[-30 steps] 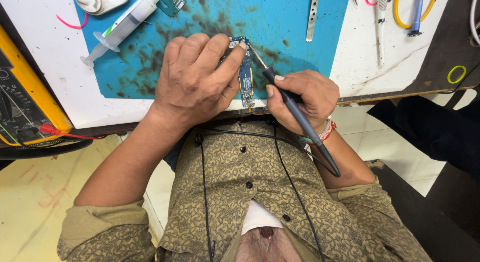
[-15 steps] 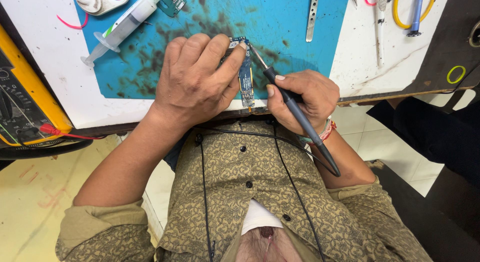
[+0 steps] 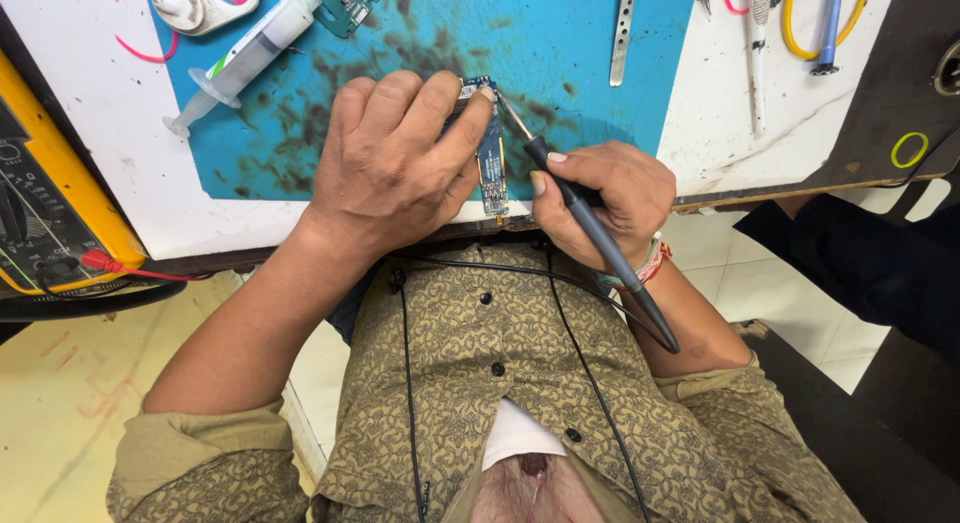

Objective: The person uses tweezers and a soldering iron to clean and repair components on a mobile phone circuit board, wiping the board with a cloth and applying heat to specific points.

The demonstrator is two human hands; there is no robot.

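Pinning a narrow blue circuit board [image 3: 491,153] on the tabletop [image 3: 700,133], my left hand [image 3: 400,168] grasps its edges. My right hand [image 3: 600,198] grips a soldering iron [image 3: 590,228]. I judge the board light, stiff, fragile; edges only.

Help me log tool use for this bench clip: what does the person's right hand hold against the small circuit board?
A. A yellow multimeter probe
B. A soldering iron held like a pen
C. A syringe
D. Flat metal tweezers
B: the right hand has a pen-like grip on a dark corded soldering iron, its tip at the top of the narrow blue circuit board that the left hand steadies.
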